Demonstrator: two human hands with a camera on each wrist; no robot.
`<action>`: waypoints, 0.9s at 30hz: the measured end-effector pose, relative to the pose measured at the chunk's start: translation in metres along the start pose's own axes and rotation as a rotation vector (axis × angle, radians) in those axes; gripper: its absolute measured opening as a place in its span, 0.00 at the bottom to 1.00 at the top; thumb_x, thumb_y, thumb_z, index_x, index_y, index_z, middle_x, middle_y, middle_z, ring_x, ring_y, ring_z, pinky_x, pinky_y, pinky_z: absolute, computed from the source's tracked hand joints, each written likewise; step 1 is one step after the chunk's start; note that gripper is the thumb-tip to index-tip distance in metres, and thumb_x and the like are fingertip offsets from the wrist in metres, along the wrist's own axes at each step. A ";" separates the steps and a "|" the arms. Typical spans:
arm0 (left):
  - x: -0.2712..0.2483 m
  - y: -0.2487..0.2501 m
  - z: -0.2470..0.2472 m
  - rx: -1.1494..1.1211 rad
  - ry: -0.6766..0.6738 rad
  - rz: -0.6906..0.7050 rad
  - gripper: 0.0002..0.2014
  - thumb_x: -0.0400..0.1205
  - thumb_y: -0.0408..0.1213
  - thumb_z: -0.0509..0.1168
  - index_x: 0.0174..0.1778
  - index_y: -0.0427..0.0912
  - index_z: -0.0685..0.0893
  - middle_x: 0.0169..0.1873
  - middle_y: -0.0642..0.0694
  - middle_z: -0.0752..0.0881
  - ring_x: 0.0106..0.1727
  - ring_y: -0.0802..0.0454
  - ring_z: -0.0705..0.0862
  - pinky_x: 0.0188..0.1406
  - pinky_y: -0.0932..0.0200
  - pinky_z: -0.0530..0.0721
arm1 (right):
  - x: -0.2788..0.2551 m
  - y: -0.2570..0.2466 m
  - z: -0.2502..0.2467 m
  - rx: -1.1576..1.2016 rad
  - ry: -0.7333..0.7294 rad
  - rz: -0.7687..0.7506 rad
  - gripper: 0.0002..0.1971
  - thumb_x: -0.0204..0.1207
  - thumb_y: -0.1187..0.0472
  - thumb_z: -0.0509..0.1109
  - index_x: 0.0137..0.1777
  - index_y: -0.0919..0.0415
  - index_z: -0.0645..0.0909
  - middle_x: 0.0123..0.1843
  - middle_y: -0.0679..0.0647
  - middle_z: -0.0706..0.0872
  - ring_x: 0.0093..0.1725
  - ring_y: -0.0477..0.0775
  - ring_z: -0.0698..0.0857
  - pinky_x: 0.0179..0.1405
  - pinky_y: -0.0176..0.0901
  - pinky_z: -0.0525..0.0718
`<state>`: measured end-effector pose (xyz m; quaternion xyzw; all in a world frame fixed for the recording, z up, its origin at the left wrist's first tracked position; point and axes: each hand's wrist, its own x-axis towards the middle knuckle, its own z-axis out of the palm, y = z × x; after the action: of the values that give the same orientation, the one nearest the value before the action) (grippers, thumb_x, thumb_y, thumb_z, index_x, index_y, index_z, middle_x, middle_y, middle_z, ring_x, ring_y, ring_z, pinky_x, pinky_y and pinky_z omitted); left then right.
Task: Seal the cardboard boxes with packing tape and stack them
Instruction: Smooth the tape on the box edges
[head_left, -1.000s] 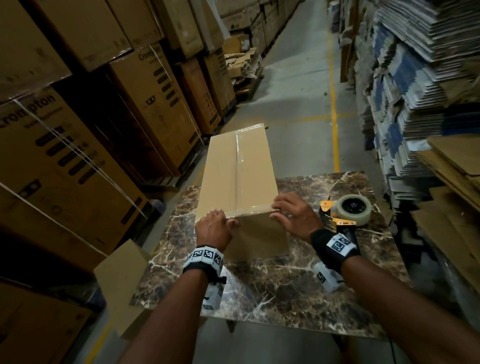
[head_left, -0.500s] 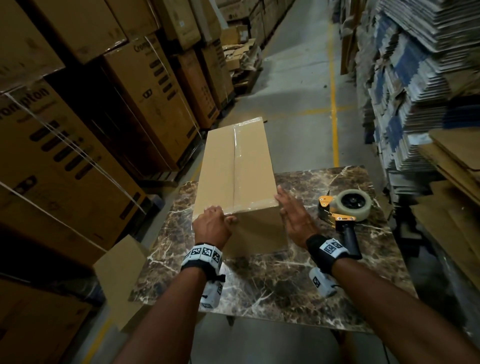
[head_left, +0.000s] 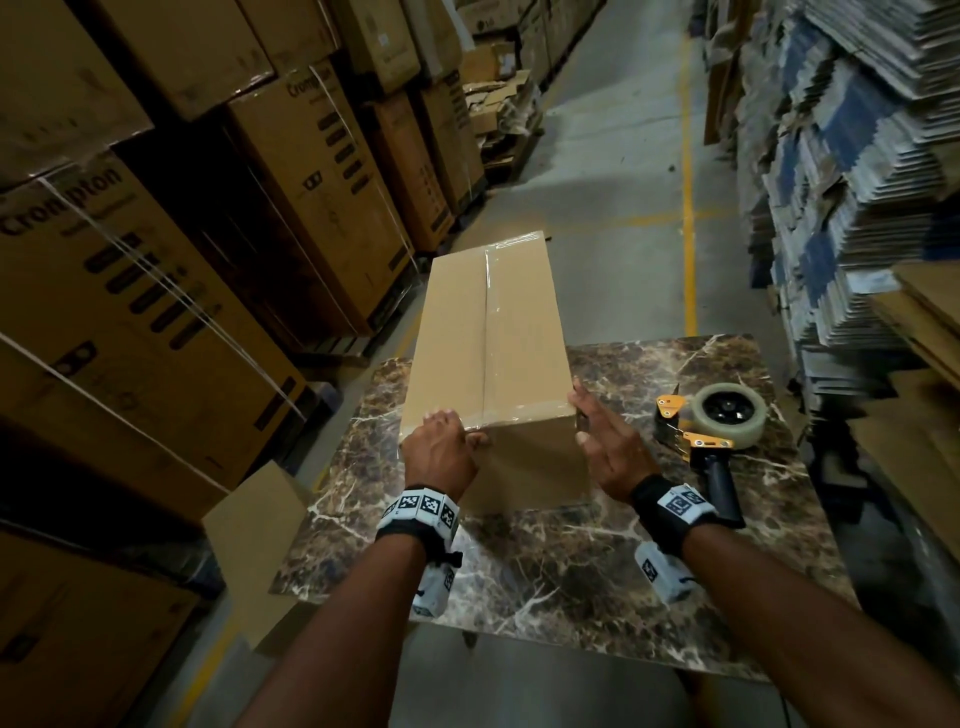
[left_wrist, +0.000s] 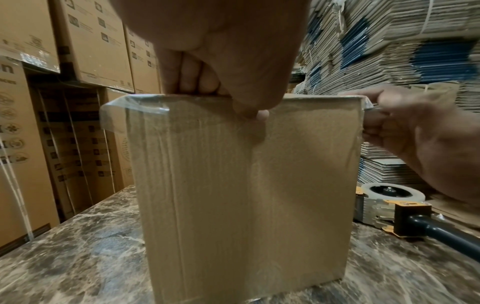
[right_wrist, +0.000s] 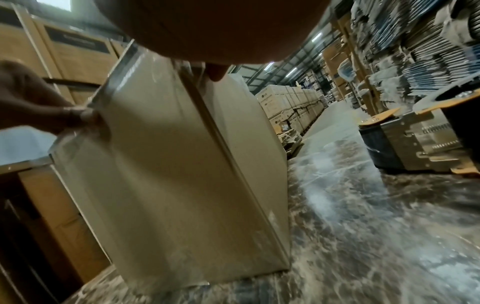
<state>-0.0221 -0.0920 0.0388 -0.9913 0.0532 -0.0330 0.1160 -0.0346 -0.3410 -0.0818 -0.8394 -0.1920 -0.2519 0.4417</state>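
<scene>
Your left hand (head_left: 441, 452) is gripping the near top edge of the cardboard box (head_left: 488, 343), fingers curled over the rim and thumb pressing the end face, while your right hand (head_left: 613, 452) is lying flat and straight-fingered against the box's near right corner. The box is standing on a brown marbled table (head_left: 571, 571), its far end overhanging the table's far edge; clear packing tape (head_left: 491, 322) is running along the top seam, and a loose flap is sticking out at the near left corner. A tape dispenser (head_left: 711, 431) is lying just beside your right hand, apart from the box. Stacked printed cartons (head_left: 171, 291) are crowding the left, flattened cardboard stacks (head_left: 852, 171) the right, with a concrete aisle (head_left: 623, 171) between them.
</scene>
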 end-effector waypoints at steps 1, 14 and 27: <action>0.000 0.000 0.000 -0.002 0.002 0.005 0.19 0.88 0.52 0.56 0.67 0.42 0.78 0.59 0.43 0.84 0.57 0.44 0.86 0.46 0.51 0.82 | 0.003 -0.002 -0.002 0.005 0.005 0.019 0.26 0.89 0.52 0.55 0.85 0.60 0.69 0.90 0.55 0.64 0.86 0.53 0.68 0.83 0.45 0.69; -0.011 -0.009 0.000 -0.014 0.062 0.094 0.24 0.84 0.33 0.60 0.79 0.41 0.74 0.72 0.43 0.83 0.65 0.44 0.85 0.55 0.51 0.84 | 0.009 -0.018 0.005 -0.336 0.092 0.009 0.27 0.81 0.50 0.70 0.77 0.58 0.74 0.88 0.61 0.66 0.84 0.62 0.68 0.84 0.63 0.63; -0.018 0.010 0.025 -0.273 0.360 0.275 0.19 0.83 0.31 0.64 0.69 0.32 0.86 0.68 0.32 0.86 0.73 0.32 0.83 0.69 0.37 0.85 | 0.043 -0.035 0.021 -0.429 0.164 -0.309 0.04 0.79 0.62 0.77 0.48 0.63 0.86 0.45 0.58 0.85 0.44 0.62 0.80 0.49 0.54 0.76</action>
<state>-0.0389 -0.0945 0.0117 -0.9594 0.2110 -0.1850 -0.0266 -0.0144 -0.3002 -0.0440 -0.8514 -0.2236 -0.4182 0.2242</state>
